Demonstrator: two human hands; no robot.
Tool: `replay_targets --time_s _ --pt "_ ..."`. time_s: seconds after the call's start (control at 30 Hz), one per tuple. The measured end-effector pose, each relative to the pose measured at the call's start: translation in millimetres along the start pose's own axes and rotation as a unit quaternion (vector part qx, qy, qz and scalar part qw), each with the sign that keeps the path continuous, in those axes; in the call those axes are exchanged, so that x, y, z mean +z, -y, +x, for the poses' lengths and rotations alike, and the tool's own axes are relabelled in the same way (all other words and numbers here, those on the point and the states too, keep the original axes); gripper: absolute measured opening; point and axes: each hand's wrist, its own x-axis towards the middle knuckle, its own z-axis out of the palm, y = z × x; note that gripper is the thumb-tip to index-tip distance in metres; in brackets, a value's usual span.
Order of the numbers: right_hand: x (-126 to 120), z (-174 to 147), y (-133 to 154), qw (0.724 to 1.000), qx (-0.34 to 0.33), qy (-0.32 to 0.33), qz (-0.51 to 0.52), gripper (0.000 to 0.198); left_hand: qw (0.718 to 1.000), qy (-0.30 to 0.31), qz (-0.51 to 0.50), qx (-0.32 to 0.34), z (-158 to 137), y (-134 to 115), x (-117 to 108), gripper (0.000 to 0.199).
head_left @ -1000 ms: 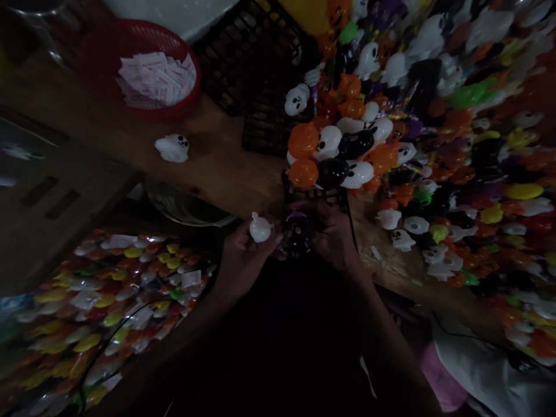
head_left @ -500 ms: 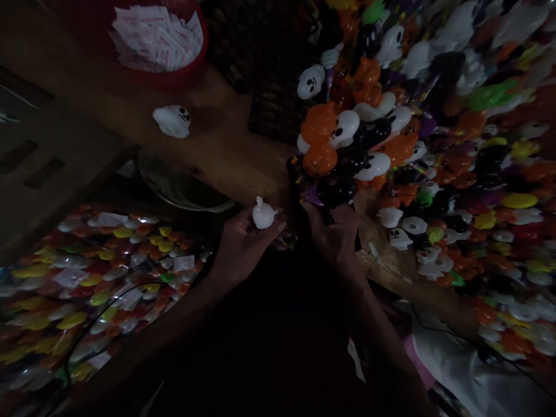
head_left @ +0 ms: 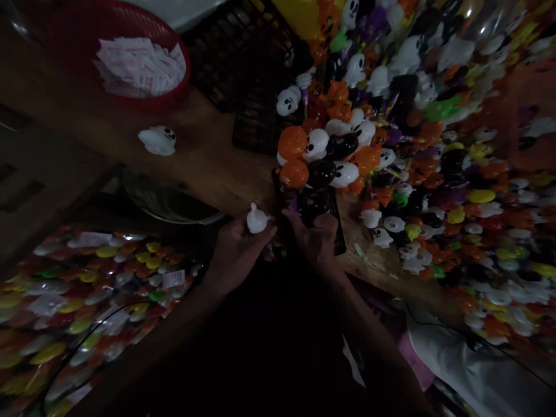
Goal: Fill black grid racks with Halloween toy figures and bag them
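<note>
My left hand (head_left: 232, 249) is closed around a small white plastic figure (head_left: 257, 220) with a rounded body and a thin tip pointing up; it looks like a ghost. Just to the right, my right hand (head_left: 317, 238) has its thumb and fingers closed at a glossy black plastic figure (head_left: 316, 201). A purple piece (head_left: 292, 202) shows by that thumb. Both lie at the near edge of a dark tray (head_left: 341, 238). Orange pumpkin shapes (head_left: 294, 174), white ghosts (head_left: 345, 173) and black figures crowd together just beyond. Dim light hides the finger details.
A red basket (head_left: 187, 69) of small printed packets stands at the upper left of the wooden table (head_left: 208, 168). One ghost figure (head_left: 158, 141) lies below it. Black crates (head_left: 256, 124) sit behind. Colourful figures heap up at right, with bagged pieces (head_left: 108, 307) at lower left.
The view has swung right, so most things appear farther left and lower. The black figure at my right hand sits slightly nearer me, apart from the pile. My left hand keeps the white figure.
</note>
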Motion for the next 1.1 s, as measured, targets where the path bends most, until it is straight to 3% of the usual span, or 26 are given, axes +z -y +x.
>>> replay_targets --time_s 0.1,0.3,0.53,0.7,0.77,0.87,0.93,1.0,1.1 --pt "1.3 1.3 3.6 0.999 -0.033 -0.028 -0.023 0.027 1.000 -0.009 0.009 0.013 -0.1 2.1 0.0 0.042" --pt "5.2 5.0 2.6 0.998 -0.060 -0.013 -0.028 0.026 1.000 0.003 0.015 0.024 -2.2 -0.5 -1.2 0.042" --pt "3.1 13.2 -5.7 0.996 -0.067 0.056 -0.004 0.012 0.996 0.084 0.023 -0.005 -13.3 -11.3 -13.7 0.050" --pt "14.5 13.8 -1.2 0.997 -0.074 0.011 -0.024 0.016 0.995 0.096 0.029 0.014 -26.8 -11.4 -19.5 0.048" --pt "7.9 8.6 6.2 0.996 -0.081 0.006 -0.033 0.016 0.995 0.086 0.033 0.028 -34.1 -8.0 -20.2 0.048" --pt "-22.2 -13.7 26.0 0.994 -0.101 -0.019 -0.025 0.022 0.994 0.031 0.063 0.086 -47.6 -2.0 -19.3 0.045" --pt "-46.0 -36.9 41.3 0.995 -0.093 -0.027 0.007 0.026 0.987 -0.008 0.072 0.140 -56.8 1.1 -15.9 0.037" --pt "-62.2 -59.8 52.5 0.994 -0.059 0.021 0.091 0.029 0.981 -0.017 0.052 0.184 -63.7 3.4 -8.9 0.029" --pt "-67.8 -81.9 54.8 0.946 0.038 0.101 0.306 0.038 0.975 0.037 0.021 0.220 -67.3 7.1 7.1 0.021"
